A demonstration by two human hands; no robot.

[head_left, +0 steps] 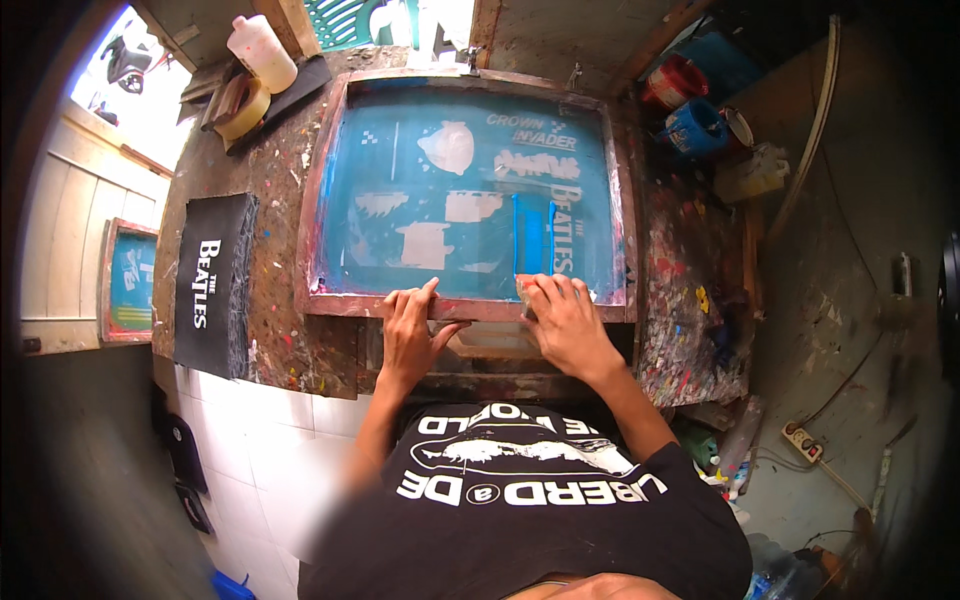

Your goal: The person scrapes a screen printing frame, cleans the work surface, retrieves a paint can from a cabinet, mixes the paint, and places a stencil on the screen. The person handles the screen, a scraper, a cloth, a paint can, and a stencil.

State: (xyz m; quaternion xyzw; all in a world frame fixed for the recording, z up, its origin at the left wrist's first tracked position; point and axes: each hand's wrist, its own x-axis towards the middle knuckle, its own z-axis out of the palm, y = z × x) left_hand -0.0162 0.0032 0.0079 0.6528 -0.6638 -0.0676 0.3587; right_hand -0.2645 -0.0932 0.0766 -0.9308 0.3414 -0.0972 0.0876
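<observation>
A silk-screen printing frame (470,307) with a blue-green mesh lies flat on the worktable in front of me. My left hand (410,325) grips its near wooden rail, fingers on top and thumb lower. At the right part of the near rail, my right hand (562,318) is closed on a small squeegee, mostly hidden beneath the fingers. A bright blue ink strip (534,235), with thicker ridges along both sides, runs from the middle of the mesh toward that hand. Pale stencil shapes (446,148) and lettering show in the mesh around it.
A black printed cloth stack (212,285) lies on the stained table at left. Beyond it are a tape roll (242,112) and a pinkish bottle (262,54). Paint tins (692,125) stand at the far right. A power strip (802,442) is low at right.
</observation>
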